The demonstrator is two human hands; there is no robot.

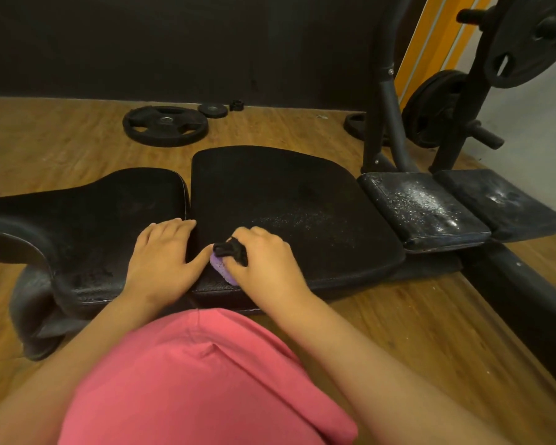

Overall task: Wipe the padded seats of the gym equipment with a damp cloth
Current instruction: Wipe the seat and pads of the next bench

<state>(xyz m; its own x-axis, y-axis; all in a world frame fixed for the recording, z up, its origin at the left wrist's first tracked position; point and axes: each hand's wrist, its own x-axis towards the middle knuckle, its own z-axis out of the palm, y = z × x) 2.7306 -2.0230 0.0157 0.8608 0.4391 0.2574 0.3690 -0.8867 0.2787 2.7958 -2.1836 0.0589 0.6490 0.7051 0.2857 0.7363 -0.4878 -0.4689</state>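
Note:
A low gym machine has a wide black padded seat (289,203) in the middle and a curved black back pad (87,220) to its left. My right hand (267,255) presses a purple cloth (220,268) with a black strap onto the seat's near left corner. My left hand (162,255) lies flat on the back pad's right end, fingers spread, next to the gap between the pads. Two smaller black pads (424,210), (501,200) at the right show wet speckles.
Weight plates (166,125) lie on the wooden floor behind the seat by the dark wall. A black frame with upright posts (385,101) and hung plates (527,36) stands at the right. My pink shirt (199,380) fills the bottom of the view.

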